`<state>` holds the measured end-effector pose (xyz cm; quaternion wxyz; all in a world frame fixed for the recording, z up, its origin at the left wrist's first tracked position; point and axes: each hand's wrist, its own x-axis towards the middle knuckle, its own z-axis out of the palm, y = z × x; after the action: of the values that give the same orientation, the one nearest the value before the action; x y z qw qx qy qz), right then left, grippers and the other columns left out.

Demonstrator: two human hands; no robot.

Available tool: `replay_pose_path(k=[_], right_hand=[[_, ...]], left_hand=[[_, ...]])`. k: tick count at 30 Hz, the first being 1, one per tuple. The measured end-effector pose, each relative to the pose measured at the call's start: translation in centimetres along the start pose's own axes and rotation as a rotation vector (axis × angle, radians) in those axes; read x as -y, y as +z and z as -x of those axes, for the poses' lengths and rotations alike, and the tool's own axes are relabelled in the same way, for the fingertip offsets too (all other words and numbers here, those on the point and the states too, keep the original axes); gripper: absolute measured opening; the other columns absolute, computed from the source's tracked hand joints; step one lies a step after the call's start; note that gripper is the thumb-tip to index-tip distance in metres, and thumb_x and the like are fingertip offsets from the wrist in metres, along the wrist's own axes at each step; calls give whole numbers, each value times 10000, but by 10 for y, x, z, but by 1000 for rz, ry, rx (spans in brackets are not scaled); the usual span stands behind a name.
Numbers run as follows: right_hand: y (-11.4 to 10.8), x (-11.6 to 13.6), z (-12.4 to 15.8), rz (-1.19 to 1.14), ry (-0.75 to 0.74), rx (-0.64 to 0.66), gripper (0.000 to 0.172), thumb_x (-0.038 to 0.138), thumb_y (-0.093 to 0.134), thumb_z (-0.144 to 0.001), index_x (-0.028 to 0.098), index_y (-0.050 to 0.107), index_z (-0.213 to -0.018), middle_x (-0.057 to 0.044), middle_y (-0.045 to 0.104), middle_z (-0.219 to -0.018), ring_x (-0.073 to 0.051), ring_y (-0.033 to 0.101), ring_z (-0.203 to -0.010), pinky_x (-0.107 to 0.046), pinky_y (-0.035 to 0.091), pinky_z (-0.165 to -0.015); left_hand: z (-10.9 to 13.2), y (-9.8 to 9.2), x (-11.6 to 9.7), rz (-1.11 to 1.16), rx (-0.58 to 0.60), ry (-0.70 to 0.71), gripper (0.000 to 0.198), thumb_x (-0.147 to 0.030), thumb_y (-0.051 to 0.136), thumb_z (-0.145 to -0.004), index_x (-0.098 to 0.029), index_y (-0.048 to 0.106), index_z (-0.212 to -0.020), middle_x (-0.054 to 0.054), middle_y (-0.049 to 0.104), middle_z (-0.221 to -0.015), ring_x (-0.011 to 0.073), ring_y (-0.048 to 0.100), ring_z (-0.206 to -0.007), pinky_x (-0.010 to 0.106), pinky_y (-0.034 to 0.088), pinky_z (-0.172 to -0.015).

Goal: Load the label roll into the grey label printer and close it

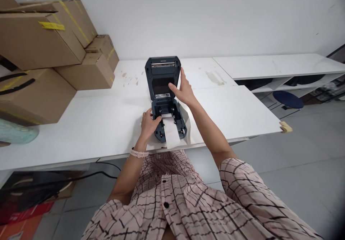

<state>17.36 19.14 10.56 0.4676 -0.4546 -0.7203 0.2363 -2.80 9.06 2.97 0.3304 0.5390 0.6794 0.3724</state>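
A dark label printer (157, 127) sits at the table's front edge with its lid (163, 78) raised upright. From inside it a white paper strip (171, 132) runs out over the front and hangs slightly past the edge. My left hand (150, 124) grips the left side of the printer's base, its thumb over the rim near the paper and its fingers partly hidden outside. At the lid's right edge is my right hand (185, 90), with the thumb on the inner face and the fingers along the side, partly behind it.
Cardboard boxes (37, 38) are stacked on the left of the white table (107, 125), beside a pale green wrapped roll (18, 132). A yellowish corner guard (285, 127) covers the right corner. Behind it stand a blue stool (288, 99) and open shelving. A black cable (88, 175) hangs below.
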Motion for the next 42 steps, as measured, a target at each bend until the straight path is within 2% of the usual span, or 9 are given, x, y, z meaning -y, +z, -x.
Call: replay_pose_path(k=[4,7,13,18,22,27,32,37,42], right_hand=[[1,13,19,325,-86,-50,568,480,471,-1016,191,501,-1505,-155,520,-1577,-372,438,-1476,-562,348,-1213],[9,23,31,485,-147,273,386,219,398,-1027,155,678,-1285,-134,721,-1330,-303,646,-1243,-437,457,-1092],[39,24,35,846,-147,917,362,82,500,-957,75,710,-1252,-218,788,-1137,-334,722,-1137,-455,388,-1104],[44,21,27,750,-174,1092,386,134,577,-944,182,721,-1299,-142,795,-1181,-314,731,-1128,-428,470,-1019],[12,18,18,277,-187,1185,479,218,650,-920,178,656,-1397,-127,752,-1281,-264,720,-1059,-373,546,-891],[-81,-6,47,-441,-221,842,474,399,814,-844,253,722,-1285,-76,770,-1174,-220,716,-1008,-377,576,-869],[-162,-47,103,-491,-69,388,337,400,866,-776,309,786,-1091,-57,771,-958,-222,700,-892,-392,569,-780],[-154,-96,117,-350,342,290,345,334,858,-738,282,745,-1060,-74,746,-1066,-209,661,-909,-391,535,-788],[-109,-140,103,-349,415,225,421,351,883,-618,258,690,-980,-39,746,-1050,-200,658,-924,-370,546,-832]], left_hand=[[2,-5,-10,-115,62,-28,777,-477,657,-852,-191,453,-1545,188,580,-1357,338,614,-1152,426,503,-895],[3,-6,-13,-175,72,-25,748,-463,636,-869,-199,447,-1542,163,592,-1324,303,625,-1097,392,499,-861],[-3,-8,-12,-360,59,104,396,-264,576,-886,-166,657,-1260,110,605,-1084,256,646,-971,354,496,-847],[-5,-8,-8,-429,39,206,412,-160,520,-882,-121,664,-1266,99,595,-975,265,640,-955,366,504,-865],[-3,-4,-1,-350,-2,193,514,-185,525,-893,-126,608,-1397,96,596,-994,249,637,-887,382,519,-864],[-2,-1,7,-251,-25,196,514,-223,529,-898,-149,630,-1397,74,582,-967,210,615,-797,372,524,-833],[-1,0,10,-196,-56,175,550,-228,532,-891,-151,617,-1429,71,580,-983,186,604,-769,361,525,-819],[-1,1,10,-163,-75,181,529,-233,537,-886,-174,649,-1399,52,566,-940,168,579,-722,354,521,-790],[-3,1,13,-145,-86,189,522,-239,551,-870,-162,672,-1372,57,582,-960,161,579,-723,362,527,-820]])
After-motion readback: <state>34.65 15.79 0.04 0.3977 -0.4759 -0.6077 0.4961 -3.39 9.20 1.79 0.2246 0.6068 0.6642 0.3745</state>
